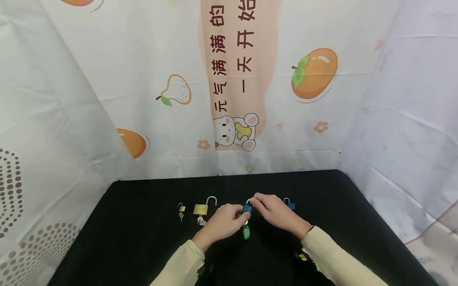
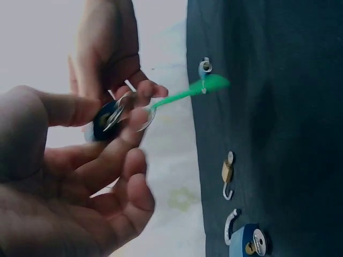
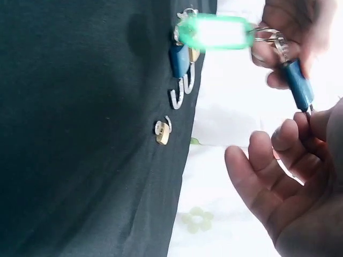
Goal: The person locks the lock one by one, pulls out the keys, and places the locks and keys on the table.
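Note:
Above the black table, both hands hold one blue padlock [image 1: 247, 208]. My left hand [image 1: 224, 219] pinches its body between thumb and fingers. The right hand [image 1: 278, 211] pinches the shackle at the top. From the lock's lower end hangs a key ring [image 3: 272, 36] with a green-edged tag [image 1: 246, 232]; keys stick out at the keyhole side in the left wrist view. That tag is blurred and swings clear of the fingers. In the right wrist view the fingertips cover most of the shackle.
On the black cloth [image 1: 143, 238], a small brass padlock [image 1: 182, 209] and a larger brass padlock [image 1: 200, 209] lie to the left, shackles open, keys attached. Another blue padlock [image 1: 291, 205] with a raised shackle lies behind the right hand. A printed white curtain [image 1: 171, 159] stands along the back.

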The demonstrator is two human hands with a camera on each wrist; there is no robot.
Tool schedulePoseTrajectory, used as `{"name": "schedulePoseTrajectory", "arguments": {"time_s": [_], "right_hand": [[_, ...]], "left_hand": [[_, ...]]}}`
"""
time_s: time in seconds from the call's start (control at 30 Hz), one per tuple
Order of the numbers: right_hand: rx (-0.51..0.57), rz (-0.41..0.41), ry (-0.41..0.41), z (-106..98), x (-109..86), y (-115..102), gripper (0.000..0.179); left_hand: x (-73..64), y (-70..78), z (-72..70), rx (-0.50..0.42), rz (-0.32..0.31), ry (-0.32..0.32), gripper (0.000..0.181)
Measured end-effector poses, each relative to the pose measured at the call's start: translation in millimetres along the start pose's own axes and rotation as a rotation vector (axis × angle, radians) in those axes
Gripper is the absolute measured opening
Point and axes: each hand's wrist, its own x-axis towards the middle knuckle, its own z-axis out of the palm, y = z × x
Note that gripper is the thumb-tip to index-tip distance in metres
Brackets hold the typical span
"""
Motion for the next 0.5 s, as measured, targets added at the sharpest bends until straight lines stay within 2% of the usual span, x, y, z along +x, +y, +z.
{"name": "schedulePoseTrajectory", "arguments": {"time_s": [0.1,0.17,0.5], "right_hand": [[0.019,0.013,-0.011,1,2.3,-1,0.026],[0.04,0.026,-0.014,2,3.5,-2,0.026],[0.23,0.219,-0.025,4,7.9,-2,0.035]], "left_hand": [[-2.1,-1.7,-2.8,-0.028,-0.033,-0.043,0.029],[-3.6,-3.9,-4.3,-0.046,-0.041,-0.044,0.027],[-7.1,-11.4,-7.5,-0.073,-0.027,0.119,0.018]]}}
